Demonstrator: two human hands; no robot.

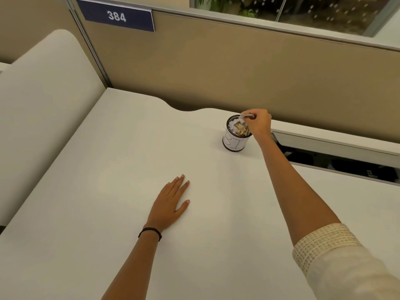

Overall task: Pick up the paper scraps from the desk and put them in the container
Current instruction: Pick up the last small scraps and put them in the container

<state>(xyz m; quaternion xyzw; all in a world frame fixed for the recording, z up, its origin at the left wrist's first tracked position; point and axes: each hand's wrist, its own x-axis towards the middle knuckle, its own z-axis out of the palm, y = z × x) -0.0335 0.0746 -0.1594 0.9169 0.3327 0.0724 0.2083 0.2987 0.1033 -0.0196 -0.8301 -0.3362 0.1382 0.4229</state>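
Note:
A small round container (pixel 234 142) with a white hand-lettered label stands near the far edge of the white desk (pixel 121 152). White and tan paper scraps (pixel 239 127) fill it to the rim. My right hand (pixel 260 124) hovers over its opening and pinches a thin silvery tool (pixel 246 115), which seems to be tweezers, with a white scrap (pixel 242 120) at its tip over the container. My left hand (pixel 171 202) rests flat on the desk, fingers straight, well in front of and left of the container. No loose scraps show on the desk surface.
A tan partition wall (pixel 216 68) with a blue "384" sign (pixel 116 16) runs behind the desk. A white rounded side panel (pixel 43 94) stands at the left. An open cable slot (pixel 335 163) gapes at the back right, just beside the container.

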